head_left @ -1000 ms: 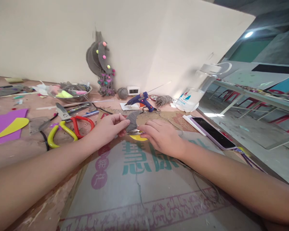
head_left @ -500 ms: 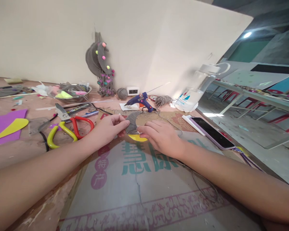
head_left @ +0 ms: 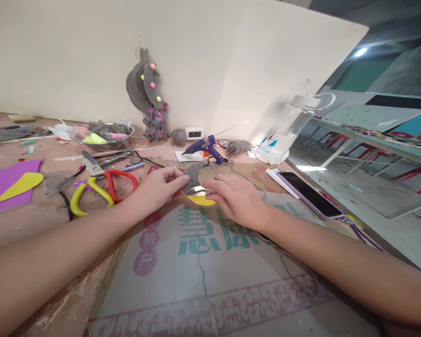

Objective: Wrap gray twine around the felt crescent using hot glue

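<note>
A crescent-shaped piece, its upper part wrapped in grey yarn and its lower end bare yellow, is held over the cardboard. My left hand pinches its left edge between thumb and fingers. At its lower right, my right hand is closed in a pinch close to the border of the wrapping, on what appears to be the grey yarn; the fingers cover most of it. A bright, shiny patch shows between the two hands. Loose grey yarn trails from beneath my right wrist onto the cardboard.
Beyond my hands lie a blue glue gun, a small clock and yarn bundles. Pliers and red-handled scissors are left, beside purple sheet. Right are a phone and a bottle.
My right fingers have shifted slightly at the crescent's lower edge, and the shiny patch there shows brighter and larger. My left hand keeps its hold; the view has moved slightly.
</note>
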`<act>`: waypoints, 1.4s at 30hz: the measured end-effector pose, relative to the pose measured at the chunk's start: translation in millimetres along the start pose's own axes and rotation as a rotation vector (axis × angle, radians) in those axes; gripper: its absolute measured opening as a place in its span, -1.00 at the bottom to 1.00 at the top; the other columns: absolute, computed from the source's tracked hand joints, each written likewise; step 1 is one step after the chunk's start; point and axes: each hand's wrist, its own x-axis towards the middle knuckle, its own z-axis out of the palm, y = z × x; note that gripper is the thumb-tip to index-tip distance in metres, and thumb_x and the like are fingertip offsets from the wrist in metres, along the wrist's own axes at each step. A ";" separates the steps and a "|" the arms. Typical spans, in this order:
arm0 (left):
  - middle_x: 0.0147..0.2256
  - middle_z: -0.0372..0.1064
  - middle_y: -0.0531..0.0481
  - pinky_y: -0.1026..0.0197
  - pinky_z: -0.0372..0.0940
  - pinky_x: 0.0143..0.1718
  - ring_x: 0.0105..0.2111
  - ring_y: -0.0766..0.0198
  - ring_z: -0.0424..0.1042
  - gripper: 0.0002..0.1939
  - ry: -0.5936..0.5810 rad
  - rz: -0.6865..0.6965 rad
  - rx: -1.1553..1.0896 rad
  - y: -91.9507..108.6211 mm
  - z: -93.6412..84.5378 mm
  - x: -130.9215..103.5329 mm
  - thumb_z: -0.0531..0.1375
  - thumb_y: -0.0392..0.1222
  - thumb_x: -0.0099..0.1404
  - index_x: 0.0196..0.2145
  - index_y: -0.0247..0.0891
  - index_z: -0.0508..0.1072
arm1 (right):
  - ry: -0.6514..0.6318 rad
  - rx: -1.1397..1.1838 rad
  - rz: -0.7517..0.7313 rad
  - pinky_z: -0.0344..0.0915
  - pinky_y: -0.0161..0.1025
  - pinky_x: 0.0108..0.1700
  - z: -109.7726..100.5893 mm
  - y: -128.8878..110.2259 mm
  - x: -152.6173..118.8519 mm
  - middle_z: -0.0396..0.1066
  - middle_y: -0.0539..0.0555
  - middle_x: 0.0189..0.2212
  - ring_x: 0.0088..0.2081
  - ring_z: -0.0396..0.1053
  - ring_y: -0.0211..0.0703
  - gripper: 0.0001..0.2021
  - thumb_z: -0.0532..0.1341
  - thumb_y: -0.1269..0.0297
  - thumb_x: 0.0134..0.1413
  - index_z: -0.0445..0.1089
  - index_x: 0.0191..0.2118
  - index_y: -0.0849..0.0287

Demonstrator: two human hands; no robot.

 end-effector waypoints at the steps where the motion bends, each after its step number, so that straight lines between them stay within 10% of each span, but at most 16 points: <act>1: -0.62 0.30 0.12 0.35 0.11 -0.54 -0.59 0.37 0.25 -0.73 -0.001 0.004 0.002 -0.4 -0.1 0.0 0.10 0.01 0.16 -0.53 -0.24 0.28 | 0.003 0.004 0.002 0.13 -0.27 -0.32 0.1 0.1 0.2 0.34 0.06 -0.39 -0.35 0.24 -0.19 -0.78 -0.01 0.27 0.20 0.28 -0.15 0.23; 42: -0.62 0.29 0.11 0.36 0.10 -0.60 -0.61 0.39 0.26 -0.75 0.003 0.004 -0.007 3.3 0.8 -2.4 0.11 -0.02 0.14 -0.54 -0.24 0.28 | -0.027 0.081 0.002 0.16 -0.26 -0.32 -1.3 2.7 -1.1 0.37 0.10 -0.35 -0.33 0.28 -0.16 -0.78 -0.01 0.27 0.20 0.27 -0.13 0.23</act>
